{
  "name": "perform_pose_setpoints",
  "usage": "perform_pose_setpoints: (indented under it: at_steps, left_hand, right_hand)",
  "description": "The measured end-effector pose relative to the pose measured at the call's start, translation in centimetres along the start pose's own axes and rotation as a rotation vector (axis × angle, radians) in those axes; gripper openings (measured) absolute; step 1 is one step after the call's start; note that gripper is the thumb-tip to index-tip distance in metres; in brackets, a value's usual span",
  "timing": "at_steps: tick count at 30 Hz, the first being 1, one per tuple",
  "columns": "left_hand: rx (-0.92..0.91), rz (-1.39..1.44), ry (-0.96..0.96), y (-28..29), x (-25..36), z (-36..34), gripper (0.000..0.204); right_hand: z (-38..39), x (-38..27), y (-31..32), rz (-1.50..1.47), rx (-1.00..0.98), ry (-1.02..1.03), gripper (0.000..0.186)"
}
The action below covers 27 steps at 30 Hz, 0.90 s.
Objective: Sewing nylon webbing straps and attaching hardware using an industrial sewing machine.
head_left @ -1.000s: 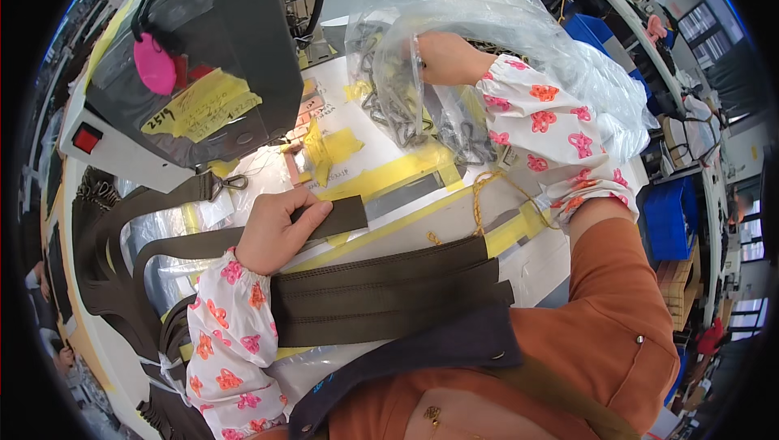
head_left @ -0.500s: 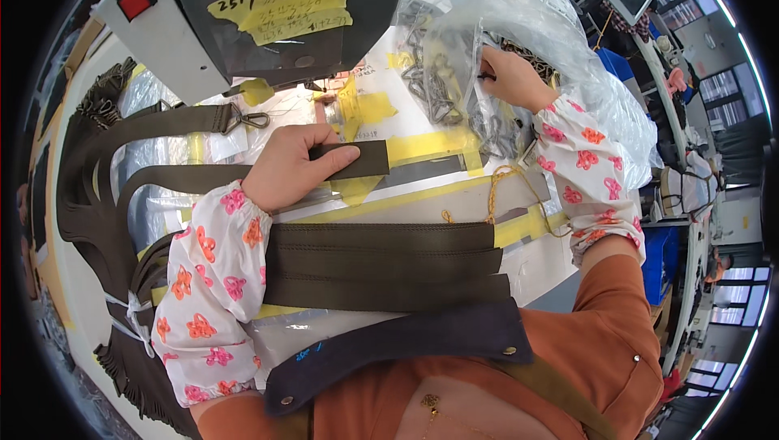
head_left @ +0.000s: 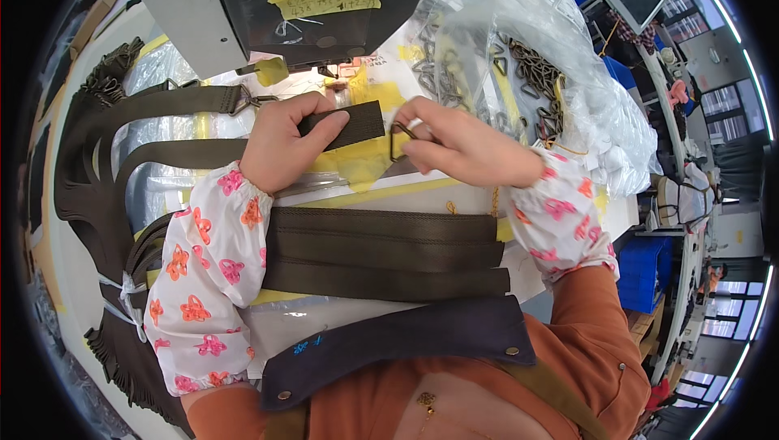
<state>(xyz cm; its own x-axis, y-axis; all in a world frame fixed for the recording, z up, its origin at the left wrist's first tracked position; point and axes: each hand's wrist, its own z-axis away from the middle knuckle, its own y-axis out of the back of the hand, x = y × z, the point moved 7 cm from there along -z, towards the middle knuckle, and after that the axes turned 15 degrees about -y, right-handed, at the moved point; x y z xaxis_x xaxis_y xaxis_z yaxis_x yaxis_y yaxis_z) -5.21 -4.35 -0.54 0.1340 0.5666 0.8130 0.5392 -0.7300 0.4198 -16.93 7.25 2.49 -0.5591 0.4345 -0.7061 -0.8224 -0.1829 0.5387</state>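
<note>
My left hand pinches a dark olive webbing strap between thumb and fingers, its cut end sticking out to the right. Just off that end, my right hand grips an angular dark metal ring in its fingertips; ring and strap are apart. The rest of the strap runs left to a hanging bundle of straps. Behind the left hand, another strap has a metal snap hook at its end. Several wide webbing straps lie side by side in front of me.
A sewing machine head with a yellow taped note stands over the table at the back. Right of it, a clear plastic bag lies around a heap of metal rings. A blue crate stands beyond my right arm.
My right hand has come left out of the plastic bag with a metal ring, close to the strap end. The left hand has tilted the strap end upward.
</note>
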Motion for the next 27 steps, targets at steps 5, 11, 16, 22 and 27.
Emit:
perform_pose_setpoints:
  at_steps: [5,11,16,22,27]
  left_hand:
    - [0.092,0.02,0.013,0.3,0.1,0.0,0.017]
    - [0.058,-0.357,-0.163,0.1,1.0,0.2,0.015]
    - [-0.122,-0.324,-0.014,-0.8,1.0,-0.3,0.015]
    - [-0.078,-0.139,-0.034,-1.2,0.0,-0.1,0.013]
    - [-0.002,-0.506,-0.135,-1.1,1.8,-0.1,0.017]
  right_hand:
    - [-4.5,1.7,-1.1,-0.137,0.069,-0.052,0.03]
    - [-5.3,1.5,-1.2,-0.225,0.118,0.03,0.031]
    - [-4.4,0.2,-1.6,0.042,0.506,0.342,0.031]
    - [-3.2,-0.4,-3.6,0.119,0.585,0.583,0.032]
    - [-5.3,1.2,-3.2,-0.561,0.208,0.119,0.026]
